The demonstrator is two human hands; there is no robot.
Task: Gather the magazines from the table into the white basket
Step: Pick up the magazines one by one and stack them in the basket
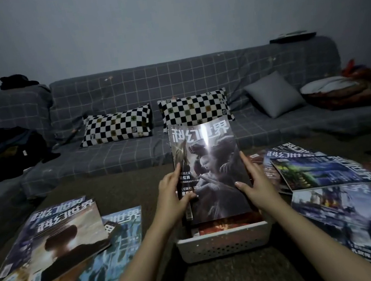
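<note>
Both hands clamp one magazine [209,170]: left hand [175,197] on its 9 o'clock edge, right hand [254,188] on its 3 o'clock edge, fingers closed on the cover. Long axis runs 12 to 6, tilted upright, lower edge directly over the white basket [225,243] at 6 o'clock. More magazines lie on the bench [125,189] at 8 and 3 o'clock.

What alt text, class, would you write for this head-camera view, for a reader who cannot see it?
Two bare hands, left hand and right hand, hold a glossy grey-covered magazine upright over a white perforated plastic basket already holding magazines. More colourful magazines lie spread at left and right; behind stands a grey checked sofa.
</note>
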